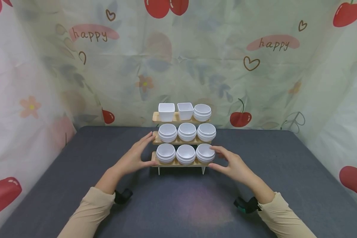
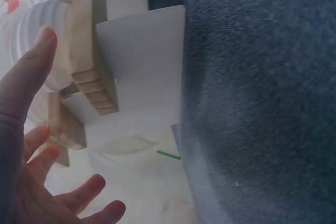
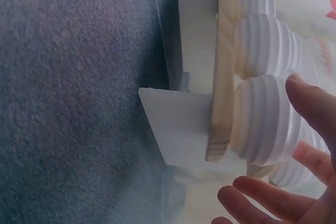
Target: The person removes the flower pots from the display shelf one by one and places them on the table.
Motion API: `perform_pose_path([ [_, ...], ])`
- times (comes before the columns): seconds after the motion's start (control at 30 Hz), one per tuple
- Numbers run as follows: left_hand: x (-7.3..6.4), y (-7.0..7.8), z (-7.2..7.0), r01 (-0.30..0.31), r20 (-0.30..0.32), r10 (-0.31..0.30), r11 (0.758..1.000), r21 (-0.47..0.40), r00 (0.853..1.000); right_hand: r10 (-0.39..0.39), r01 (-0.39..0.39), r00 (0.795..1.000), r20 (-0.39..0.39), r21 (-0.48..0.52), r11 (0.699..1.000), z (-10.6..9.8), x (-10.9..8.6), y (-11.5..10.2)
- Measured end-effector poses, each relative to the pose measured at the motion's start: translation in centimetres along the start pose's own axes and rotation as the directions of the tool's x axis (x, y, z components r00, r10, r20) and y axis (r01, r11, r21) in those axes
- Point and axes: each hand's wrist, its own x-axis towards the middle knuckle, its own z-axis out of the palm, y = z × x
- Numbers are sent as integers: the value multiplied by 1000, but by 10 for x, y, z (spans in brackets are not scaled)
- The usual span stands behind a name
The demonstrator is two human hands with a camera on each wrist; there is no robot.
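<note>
Three-tier pale-wood stand (image 1: 177,141), white round bowls (image 1: 187,131) aboard; shelves run crosswise between left hand (image 1: 133,158) and right hand (image 1: 233,165). Fingers: apart, both hands; contact unclear.

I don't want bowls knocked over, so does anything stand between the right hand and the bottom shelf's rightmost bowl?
Nothing visible does. The right hand is right beside the rightmost bowl on the bottom shelf, though whether they touch is unclear.
</note>
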Motion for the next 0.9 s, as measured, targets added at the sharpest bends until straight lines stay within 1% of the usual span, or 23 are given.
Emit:
perform_pose_path([
  [0.1,1,-2,3,-8,-2,8,1000,-12,1000,4,-4,1000,2,20,1000,2,0,1],
  [0.33,2,-7,10,-24,-19,24,1000,-9,1000,3,-4,1000,12,60,998,7,0,1],
  [0.67,3,-8,11,-16,-36,16,1000,-21,999,9,-9,1000,3,151,989,10,1,0],
  [0.9,3,-8,12,-12,-32,11,999,-38,999,48,-45,999,-10,180,983,12,2,-1],
])
